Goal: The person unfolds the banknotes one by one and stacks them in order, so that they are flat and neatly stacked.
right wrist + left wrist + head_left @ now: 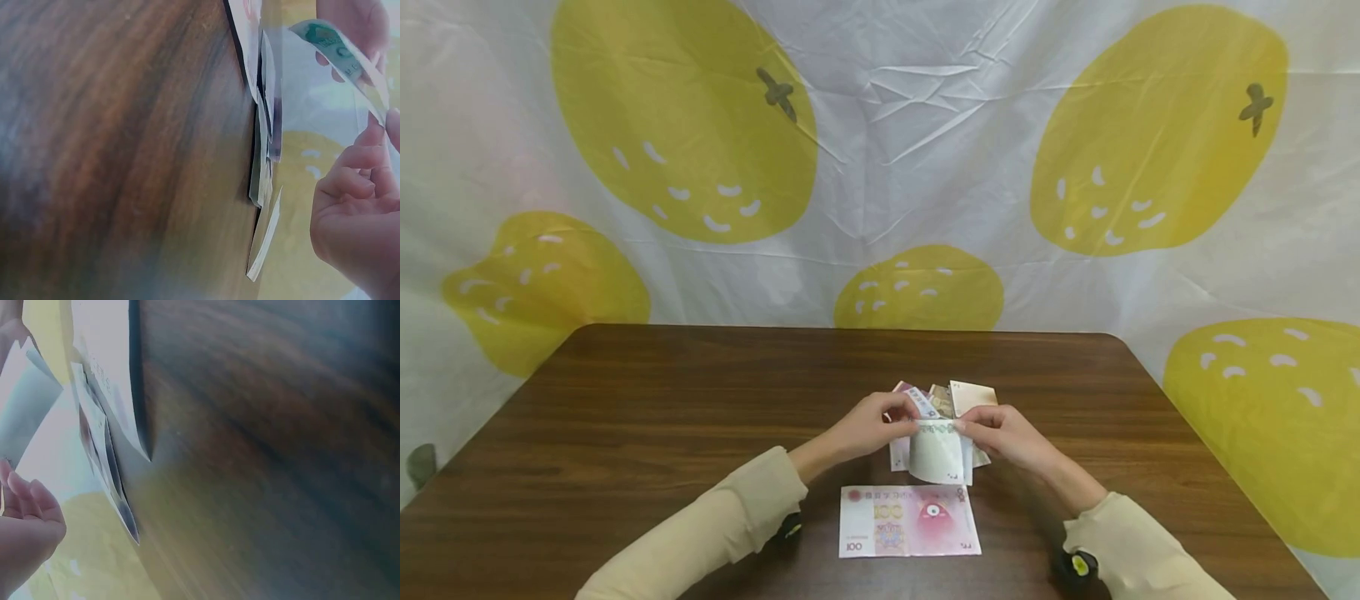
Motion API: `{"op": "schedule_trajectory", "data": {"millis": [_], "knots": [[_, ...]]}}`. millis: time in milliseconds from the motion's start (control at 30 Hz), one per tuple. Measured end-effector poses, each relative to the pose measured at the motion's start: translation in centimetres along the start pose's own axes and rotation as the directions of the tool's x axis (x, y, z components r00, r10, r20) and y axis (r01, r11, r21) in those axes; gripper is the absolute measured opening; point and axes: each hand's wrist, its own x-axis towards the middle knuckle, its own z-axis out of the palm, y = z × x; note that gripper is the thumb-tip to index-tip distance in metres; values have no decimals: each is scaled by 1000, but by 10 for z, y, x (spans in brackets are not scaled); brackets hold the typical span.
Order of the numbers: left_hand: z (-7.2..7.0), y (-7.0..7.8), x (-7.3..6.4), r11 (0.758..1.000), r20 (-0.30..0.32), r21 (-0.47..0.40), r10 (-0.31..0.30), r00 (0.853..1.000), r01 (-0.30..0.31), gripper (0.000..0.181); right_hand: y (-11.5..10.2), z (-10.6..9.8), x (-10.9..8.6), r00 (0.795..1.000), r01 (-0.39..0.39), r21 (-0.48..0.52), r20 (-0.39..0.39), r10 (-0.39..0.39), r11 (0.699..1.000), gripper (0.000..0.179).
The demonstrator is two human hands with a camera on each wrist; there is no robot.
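Observation:
A pale banknote with green print hangs between both hands over a loose pile of notes. My left hand pinches its upper left corner between thumb and fingertips. At the upper right corner, my right hand pinches it the same way. The right wrist view shows the banknote curving, green print on one side. Seen from the left wrist, the banknote is bent and held off the table. Nearer the body, a pink 100 note lies flat.
The brown wooden table has rounded far corners. Behind it hangs a white cloth printed with yellow fruit. Dark wrist devices sit under the sleeves. The pile's notes overlap at different angles, some with raised edges.

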Motion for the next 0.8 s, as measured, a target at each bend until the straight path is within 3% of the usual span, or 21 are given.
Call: {"op": "schedule_trajectory", "data": {"millis": [33, 167, 333, 533, 800], "knots": [[-1, 6, -2, 1000, 2, -2, -9, 1000, 9, 4, 0, 0, 0, 1000, 4, 6, 3, -4, 1000, 23], [-4, 4, -3, 998, 21, -47, -51, 998, 52, 13, 0, -1, -2, 1000, 6, 29, 19, -6, 1000, 23], [-4, -18, -1, 984, 82, -140, -100, 992, 110, 18, 0, -3, -4, 999, -22, 69, 39, 20, 997, 26], [-8, -32, -1, 982, 174, -161, -70, 982, 99, 18, 2, -5, -5, 997, -56, 81, 49, 52, 995, 28], [-19, -33, -5, 972, 283, -190, -84, 955, 141, 24, 1, -5, -7, 995, -79, 94, 61, 73, 992, 28]]}}
